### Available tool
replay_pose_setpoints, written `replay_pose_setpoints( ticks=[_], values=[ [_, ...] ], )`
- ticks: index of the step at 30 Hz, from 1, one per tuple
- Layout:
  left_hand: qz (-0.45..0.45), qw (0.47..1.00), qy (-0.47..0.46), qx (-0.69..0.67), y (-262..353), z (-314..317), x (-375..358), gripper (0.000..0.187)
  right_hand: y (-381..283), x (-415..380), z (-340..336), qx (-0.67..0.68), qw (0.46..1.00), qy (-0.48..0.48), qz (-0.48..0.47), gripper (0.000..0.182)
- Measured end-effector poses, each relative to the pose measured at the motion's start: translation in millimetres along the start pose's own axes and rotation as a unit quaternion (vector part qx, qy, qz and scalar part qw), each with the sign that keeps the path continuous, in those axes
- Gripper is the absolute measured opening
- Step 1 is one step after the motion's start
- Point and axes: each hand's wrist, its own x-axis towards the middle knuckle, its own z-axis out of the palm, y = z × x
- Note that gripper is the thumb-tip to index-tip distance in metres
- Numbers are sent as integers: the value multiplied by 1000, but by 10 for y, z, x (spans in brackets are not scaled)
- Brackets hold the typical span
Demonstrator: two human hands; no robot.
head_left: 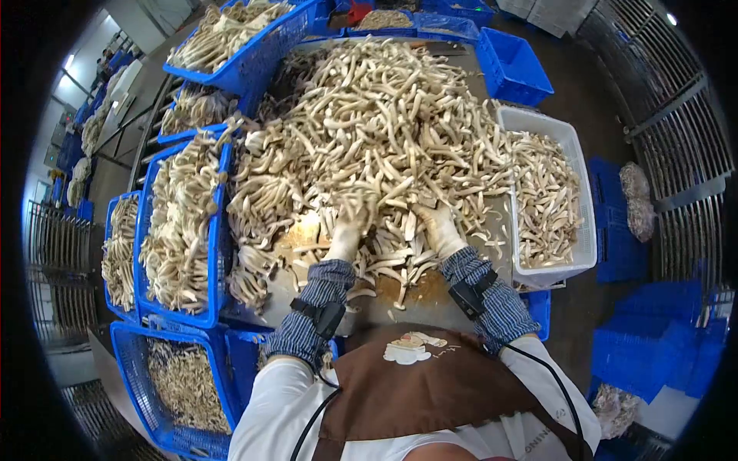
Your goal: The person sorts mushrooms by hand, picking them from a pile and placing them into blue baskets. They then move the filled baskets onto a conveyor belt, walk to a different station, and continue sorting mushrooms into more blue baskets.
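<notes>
A large heap of pale, long-stemmed mushrooms (384, 123) covers the metal table (315, 303). At the near edge of the heap, my left hand (350, 230) wears a whitish glove; its fingers are blurred among the mushrooms. My right hand (438, 229), also gloved, reaches into the heap a little to the right, its fingers partly buried in mushrooms. What either hand grips is too unclear to make out. Loose mushrooms lie between and below the two hands. Striped sleeves with black straps cover both forearms.
A white crate (586, 230) of mushrooms stands at the table's right side. Blue crates (215, 269) of mushrooms line the left side. Another blue crate (516, 65) sits at the back right. A metal rack (676, 138) stands far right, and a blue basket (138, 384) is lower left.
</notes>
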Motion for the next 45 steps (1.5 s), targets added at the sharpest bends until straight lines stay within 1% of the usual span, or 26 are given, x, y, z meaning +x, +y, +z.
replay_pose_setpoints(
  ticks=[2,3,4,5,8,9,10,11,13,15,18,20,21,22,24,27,30,32,34,36,38,39,42,43,44,45],
  values=[
    [43,985,15,166,498,253,-353,76,154,81,-153,-163,985,-55,-8,57],
    [31,984,36,172,252,157,-184,73,296,153,-278,-267,959,-70,-66,70],
    [23,982,57,177,11,68,-20,70,76,59,-166,-283,959,-24,-14,83],
    [30,992,30,122,209,93,-148,67,-278,-196,98,-346,936,58,-7,81],
    [27,994,13,108,436,58,-285,72,-196,-9,-83,-434,897,30,-80,71],
    [95,983,50,149,188,-20,-117,71,-10,147,-279,-465,882,12,-82,68],
    [163,964,88,190,-70,-94,44,70,30,225,-367,-467,881,9,-80,68],
    [184,939,34,289,525,50,-317,68,63,281,-424,-464,883,23,-64,68],
    [145,950,45,273,-87,-291,33,66,9,310,-362,-462,884,71,-22,75],
    [122,961,88,231,-84,-326,-18,60,18,372,-329,-424,903,64,-26,74],
    [110,976,144,120,123,-297,-203,53,69,514,-339,-205,977,66,2,45],
    [8,990,137,14,550,-182,-464,37,15,492,-323,-241,965,1,-105,39],
    [157,960,190,132,-400,-462,89,38,-33,427,-198,-212,970,-10,-118,36],
    [116,967,191,121,-128,-380,-67,39,-237,271,71,-98,993,38,-49,32],
    [34,967,175,184,119,-382,-162,51,-320,239,162,-140,988,40,-59,34],
    [84,978,160,105,-372,-549,156,59,-132,613,-155,-207,974,27,-93,48],
    [156,876,282,359,-43,-924,-402,50,-428,301,-38,-161,983,-87,14,47],
    [149,786,422,427,-75,-1521,-774,28,-400,105,28,-197,971,-43,-126,37],
    [105,828,355,421,-481,-2411,-1149,30,-74,206,-413,-334,927,27,-170,27],
    [83,890,205,398,-924,-3102,-1140,33,611,311,-1041,-619,731,-167,-235,26],
    [69,927,88,358,-1283,-3598,-887,37,648,-101,-602,-542,815,-124,-163,12],
    [45,944,135,296,-1263,-3547,-772,37,605,-295,-343,-505,843,-142,-121,26],
    [-50,935,339,96,-783,-3129,-702,36,452,-635,1,-490,819,-297,-20,73],
    [-43,938,329,100,-658,-2902,-737,36,291,-618,-30,-491,799,-347,-8,68],
    [-73,953,294,20,-551,-2574,-780,34,852,-555,-32,-511,778,-355,-88,70],
    [-105,959,257,-58,-476,-2404,-769,32,1142,-413,52,-474,798,-368,-61,73]
  ],
)
